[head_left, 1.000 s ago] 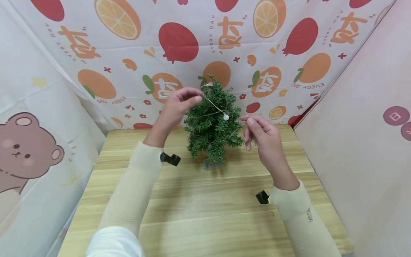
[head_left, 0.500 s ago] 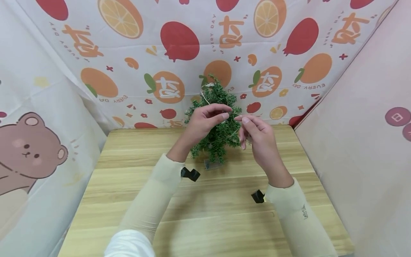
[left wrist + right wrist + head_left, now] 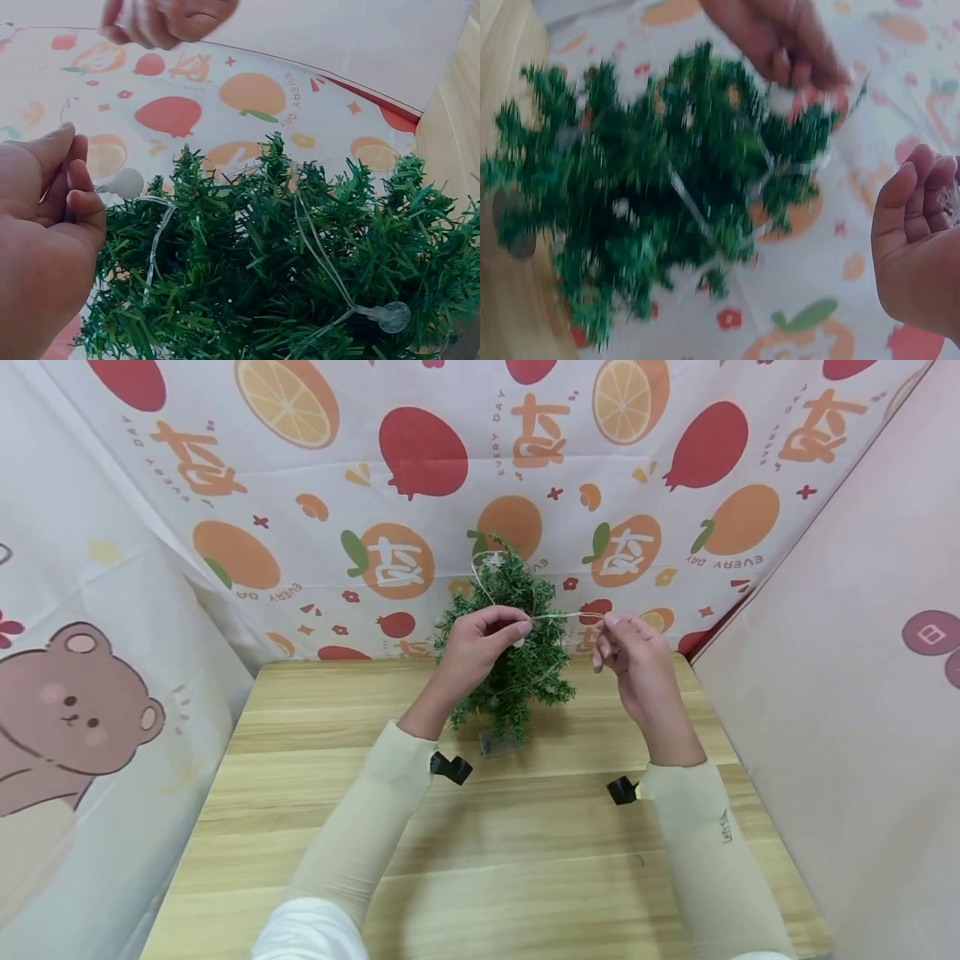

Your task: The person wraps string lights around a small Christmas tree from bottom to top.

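Note:
A small green artificial Christmas tree [image 3: 517, 668] stands on the table with a thin string of lights [image 3: 319, 251] wound through its branches. In front of its upper part, my left hand [image 3: 480, 643] pinches the wire between thumb and forefinger. A round white bulb [image 3: 129, 183] sits just beside those fingers, and a clear bulb [image 3: 391, 316] rests on the branches. To the right of the tree, my right hand [image 3: 639, 664] pinches the same wire, which runs nearly level between both hands. Something clear and whitish [image 3: 951, 201] shows in the right palm, too cut off to identify.
The wooden table [image 3: 480, 860] ends at a fruit-print cloth [image 3: 420, 452] close behind the tree. Cloth panels with printed pictures flank both sides. A wire loop [image 3: 480, 568] rises near the treetop. A black wrist camera [image 3: 452, 768] sits at each cuff.
My left hand has come right and down to the front of the tree. The right hand went slightly left, then drew away right, stretching wire between the hands.

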`<action>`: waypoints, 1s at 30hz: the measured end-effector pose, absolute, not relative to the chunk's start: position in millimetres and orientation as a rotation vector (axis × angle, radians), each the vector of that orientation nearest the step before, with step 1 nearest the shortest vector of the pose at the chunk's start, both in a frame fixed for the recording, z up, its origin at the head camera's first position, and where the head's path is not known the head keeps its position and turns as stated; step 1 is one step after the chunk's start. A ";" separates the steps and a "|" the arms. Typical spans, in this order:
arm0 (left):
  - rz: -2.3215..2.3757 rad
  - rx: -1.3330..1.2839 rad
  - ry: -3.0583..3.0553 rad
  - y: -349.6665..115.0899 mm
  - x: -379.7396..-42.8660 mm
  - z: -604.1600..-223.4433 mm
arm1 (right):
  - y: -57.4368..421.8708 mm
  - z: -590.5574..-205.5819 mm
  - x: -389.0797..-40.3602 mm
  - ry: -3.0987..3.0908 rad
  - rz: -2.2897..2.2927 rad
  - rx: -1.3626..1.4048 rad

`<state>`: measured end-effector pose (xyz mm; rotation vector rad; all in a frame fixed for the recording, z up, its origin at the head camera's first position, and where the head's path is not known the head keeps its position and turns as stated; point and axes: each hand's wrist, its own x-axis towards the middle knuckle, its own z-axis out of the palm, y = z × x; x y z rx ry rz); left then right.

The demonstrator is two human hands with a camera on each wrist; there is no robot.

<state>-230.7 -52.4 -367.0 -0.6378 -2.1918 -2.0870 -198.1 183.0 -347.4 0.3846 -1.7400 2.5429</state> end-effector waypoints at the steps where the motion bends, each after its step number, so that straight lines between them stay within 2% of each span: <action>1: -2.094 -0.632 -2.193 -52.4 -232.4 -368.0 | 187.4 -349.7 -202.7 -1.723 2.559 0.379; 6: -2.112 -0.642 -2.178 -54.2 -240.8 -371.9 | 197.8 -357.7 -222.5 -1.607 2.645 0.347; 15: -2.118 -0.607 -2.125 -58.4 -253.9 -377.7 | 184.6 -364.5 -275.7 -1.395 2.767 0.212; 23: -2.090 -0.495 -2.150 -48.7 -253.4 -382.9 | 171.7 -385.0 -313.1 -1.680 2.593 -0.019; 30: -2.031 -0.435 -2.179 -47.4 -254.7 -389.7 | 159.6 -401.7 -328.7 -1.906 2.406 -0.080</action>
